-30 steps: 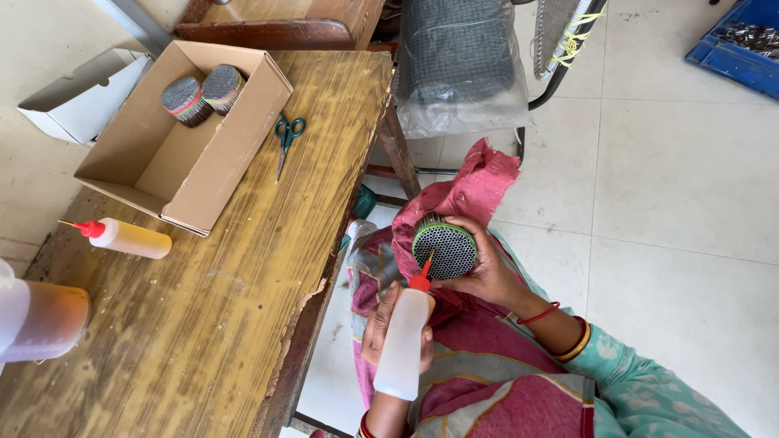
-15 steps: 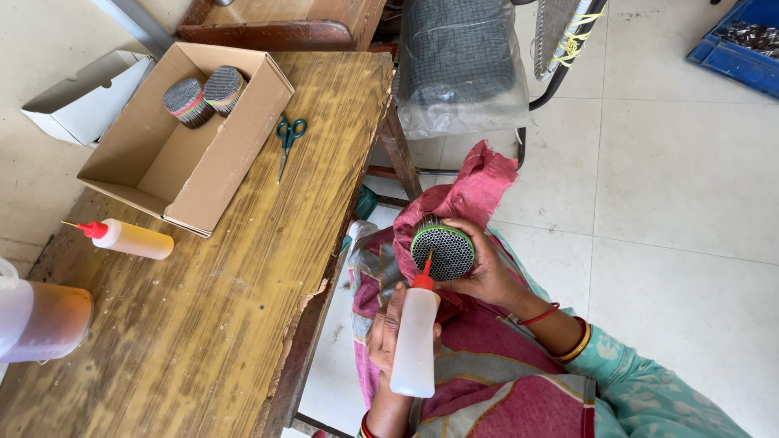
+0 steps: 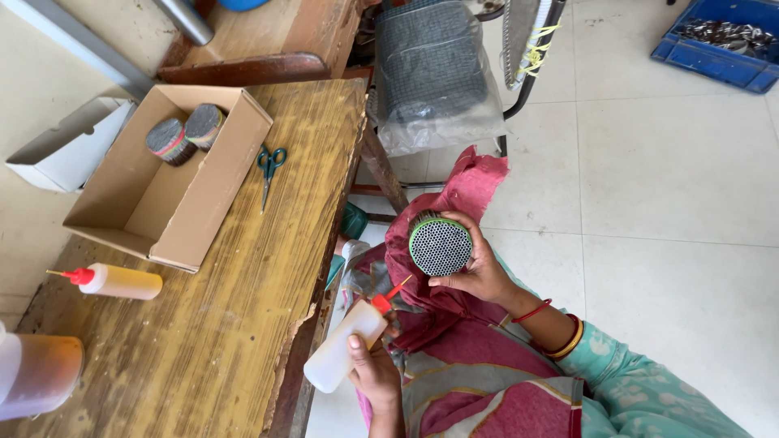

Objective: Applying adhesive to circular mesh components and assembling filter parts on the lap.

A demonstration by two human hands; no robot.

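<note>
Right hand wrapped around a round bundle with a green band and a honeycomb face of small tube ends, gripped from its 3 o'clock side with the face turned up toward the camera. Left hand closed around a white squeeze bottle with a red nozzle, tilted so the tip points to about 1 o'clock, toward the bundle but not touching it. Just behind the bundle, at its 12 o'clock, a crumpled pink cloth draped over the lap. On the wooden table, off at 9 o'clock from the hands, an open cardboard box holding two more round bundles in its far corner. Beside the box at its 3 o'clock, green-handled scissors. At the box's 7 o'clock, a yellowish squeeze bottle lying on its side, red tip pointing to 9 o'clock. At 12 o'clock from the hands, a chair covered in clear plastic.
</note>
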